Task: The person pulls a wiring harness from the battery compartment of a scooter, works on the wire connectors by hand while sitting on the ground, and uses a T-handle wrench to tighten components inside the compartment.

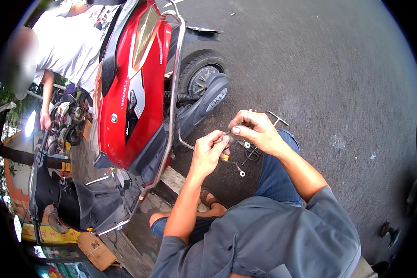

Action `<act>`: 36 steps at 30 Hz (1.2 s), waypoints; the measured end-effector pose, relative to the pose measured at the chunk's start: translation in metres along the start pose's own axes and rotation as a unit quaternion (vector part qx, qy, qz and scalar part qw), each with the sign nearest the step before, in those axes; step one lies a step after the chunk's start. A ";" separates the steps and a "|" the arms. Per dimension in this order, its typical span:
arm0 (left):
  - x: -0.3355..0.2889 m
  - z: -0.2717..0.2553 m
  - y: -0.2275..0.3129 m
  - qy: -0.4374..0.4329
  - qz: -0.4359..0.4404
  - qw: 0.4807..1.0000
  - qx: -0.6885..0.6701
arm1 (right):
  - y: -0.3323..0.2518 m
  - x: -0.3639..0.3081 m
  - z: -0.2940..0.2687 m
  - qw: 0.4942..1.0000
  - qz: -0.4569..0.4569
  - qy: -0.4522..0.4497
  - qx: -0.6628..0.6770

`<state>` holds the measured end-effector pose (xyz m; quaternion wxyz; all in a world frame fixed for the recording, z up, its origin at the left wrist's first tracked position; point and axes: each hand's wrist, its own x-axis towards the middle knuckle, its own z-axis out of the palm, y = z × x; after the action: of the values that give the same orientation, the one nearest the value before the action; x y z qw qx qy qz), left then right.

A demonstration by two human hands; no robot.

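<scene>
My left hand point(207, 152) and my right hand point(259, 132) meet in front of me, fingertips almost touching. Both pinch a thin dark wire point(229, 134), mostly hidden by the fingers. Below my left fingers shows a small yellow piece point(226, 158). A dark lead hangs down from there to a silver ring terminal point(242, 173). Another ring terminal point(247, 145) shows just under my right hand. Beside it are dark loops point(251, 154) that look like scissor handles. Past my right hand lies a T-handle tool point(278, 119) on the asphalt.
A red scooter point(146, 88) with a metal side rail point(173, 88) and rear wheel point(201, 69) stands close on my left. Beyond it a person in a white shirt point(72, 48) has a hand near the handlebar. A cardboard piece point(97, 251) lies at the lower left.
</scene>
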<state>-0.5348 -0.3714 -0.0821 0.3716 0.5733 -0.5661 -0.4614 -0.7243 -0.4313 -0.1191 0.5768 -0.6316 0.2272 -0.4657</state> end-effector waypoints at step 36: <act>0.030 0.024 -0.002 0.107 0.080 0.986 0.098 | 0.018 -0.030 -0.008 0.985 -0.061 0.137 0.081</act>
<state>-0.5586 -0.3987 -0.0946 0.4079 0.6060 -0.6096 -0.3079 -0.7404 -0.4149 -0.1468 0.5597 -0.5262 0.2262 -0.5989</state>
